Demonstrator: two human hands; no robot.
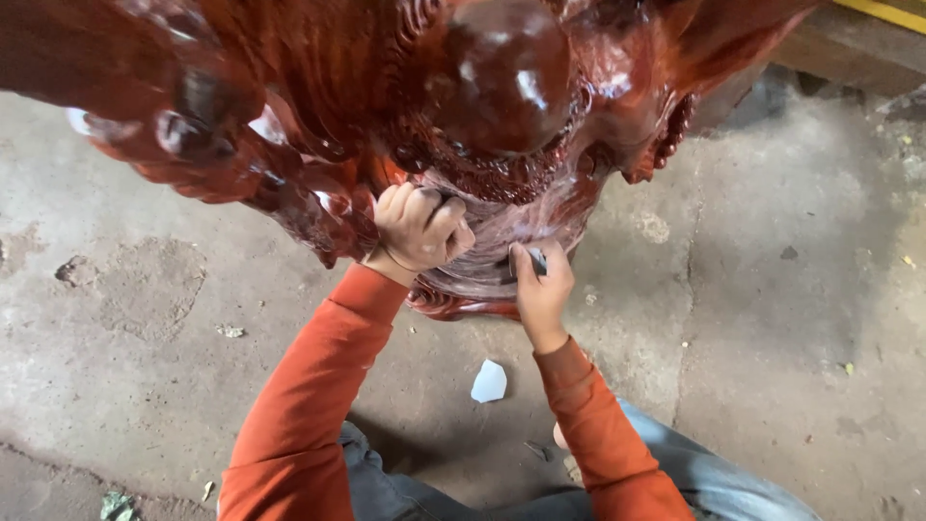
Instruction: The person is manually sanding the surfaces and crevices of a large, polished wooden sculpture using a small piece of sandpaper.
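Upright red statue [482,145], perhaps sandpaper [537,260] against it.

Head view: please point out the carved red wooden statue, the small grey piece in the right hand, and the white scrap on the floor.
carved red wooden statue [521,87], head view, glossy rounded part.
small grey piece [537,260], head view, end showing above the right hand's fingers.
white scrap [489,382], head view, its middle.

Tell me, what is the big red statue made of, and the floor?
The statue looks like carved wood with a glossy red-brown varnish: bright glints shine on its rounded parts. The floor looks like bare concrete, grey, rough, stained and cracked.
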